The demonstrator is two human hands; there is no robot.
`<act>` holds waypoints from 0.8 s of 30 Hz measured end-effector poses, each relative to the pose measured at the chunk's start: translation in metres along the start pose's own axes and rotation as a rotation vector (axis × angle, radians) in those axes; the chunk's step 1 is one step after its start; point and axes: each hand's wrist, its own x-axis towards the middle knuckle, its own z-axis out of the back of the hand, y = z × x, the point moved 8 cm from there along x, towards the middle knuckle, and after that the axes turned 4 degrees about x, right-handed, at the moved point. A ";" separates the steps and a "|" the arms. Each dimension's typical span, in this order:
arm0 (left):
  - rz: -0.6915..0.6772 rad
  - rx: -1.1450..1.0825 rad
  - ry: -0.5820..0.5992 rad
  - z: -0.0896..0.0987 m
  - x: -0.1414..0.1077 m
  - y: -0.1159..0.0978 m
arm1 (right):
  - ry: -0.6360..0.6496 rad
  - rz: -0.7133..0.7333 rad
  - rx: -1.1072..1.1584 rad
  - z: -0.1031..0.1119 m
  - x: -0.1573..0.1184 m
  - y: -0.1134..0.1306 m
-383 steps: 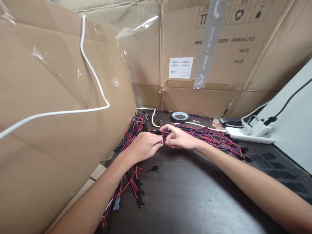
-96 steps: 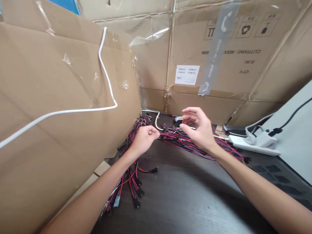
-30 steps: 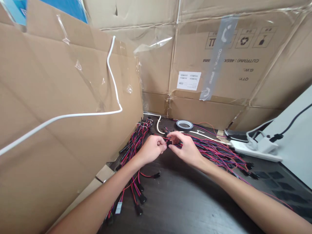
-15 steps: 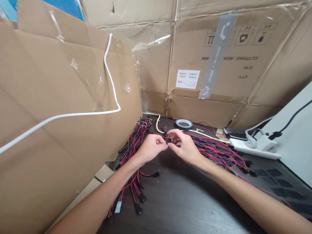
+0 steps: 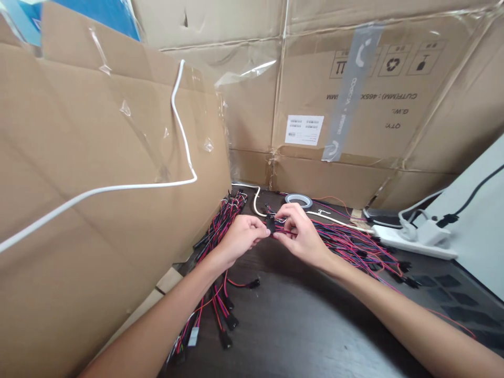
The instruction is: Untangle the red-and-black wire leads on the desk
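— Excuse me, what are the hands working on at this moment?

— Both are close together on one small black connector [image 5: 270, 224], just in front of the roll of tape [image 5: 298, 200]. A bundle of red and dark wires [image 5: 354, 248] spreads to the right of it.

— And the fingers?

— The right hand [image 5: 301, 232] pinches it, nearly closed. The left hand [image 5: 241, 239] seems to hold its other side.

— What does the next move need?

— I think slow, careful fingers, because loose wires lie very near.
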 end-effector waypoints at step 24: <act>-0.454 0.671 -0.174 -0.008 -0.012 -0.032 | 0.076 -0.013 -0.172 -0.004 0.006 -0.008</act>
